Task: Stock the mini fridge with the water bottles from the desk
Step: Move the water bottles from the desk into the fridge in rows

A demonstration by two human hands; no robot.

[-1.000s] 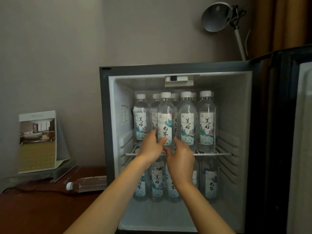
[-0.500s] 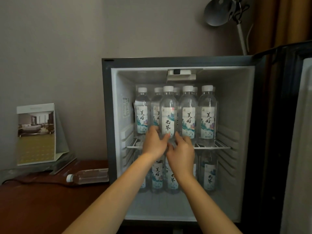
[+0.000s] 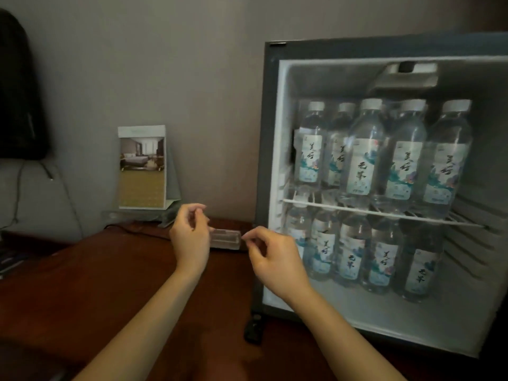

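The mini fridge point(image 3: 268, 138) stands open on the right of the wooden desk point(image 3: 82, 284). Several labelled water bottles stand on its wire shelf point(image 3: 365, 211), among them a front bottle point(image 3: 362, 152), and several more stand on the fridge floor point(image 3: 349, 254). One clear water bottle point(image 3: 226, 239) lies on its side on the desk beside the fridge, partly hidden behind my hands. My left hand point(image 3: 189, 235) hovers in front of that bottle, fingers loosely curled and holding nothing. My right hand point(image 3: 272, 255) hangs just right of it, also loosely curled and holding nothing.
A standing hotel card point(image 3: 142, 167) leans at the wall behind the lying bottle, with a dark cable point(image 3: 132, 229) running along the desk. A dark object point(image 3: 19, 86) hangs at the upper left. The fridge's foot point(image 3: 253, 328) rests on the desk.
Both hands have pulled out of the fridge, away from the shelf bottles, and moved left toward the lying bottle on the desk. The view has swung left and closer.
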